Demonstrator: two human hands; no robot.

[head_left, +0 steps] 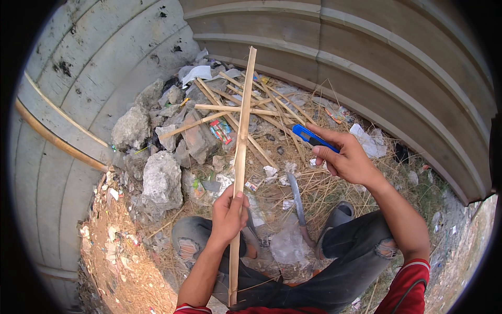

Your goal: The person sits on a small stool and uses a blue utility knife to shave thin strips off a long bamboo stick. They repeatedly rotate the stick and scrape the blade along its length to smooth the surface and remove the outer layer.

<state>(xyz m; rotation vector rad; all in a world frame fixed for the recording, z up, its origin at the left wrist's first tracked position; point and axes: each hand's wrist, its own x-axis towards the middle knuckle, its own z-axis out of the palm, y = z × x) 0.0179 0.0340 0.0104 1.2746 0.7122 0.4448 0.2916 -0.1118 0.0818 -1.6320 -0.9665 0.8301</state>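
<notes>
My left hand [229, 214] is closed around a long, flat bamboo strip [242, 141], which stands nearly upright in the picture, its lower end reaching to my lap. Off to the right, my right hand [348, 157] grips a blue utility knife [315, 139] that points up and left toward the strip, apart from it. Whether its blade is out I cannot tell. On the ground between my feet lies a curved machete [297, 201] with a dull grey blade. Beyond the held strip, several more bamboo strips [209, 94] lie crossed in a loose pile.
Broken concrete chunks [162, 178] are heaped at the left. A corrugated metal wall [366, 57] closes off the far and right side, and pale panels [89, 68] the left. Clear plastic [289, 246] lies near my feet, among dry grass and litter. A bamboo pole [57, 141] crosses the left panels.
</notes>
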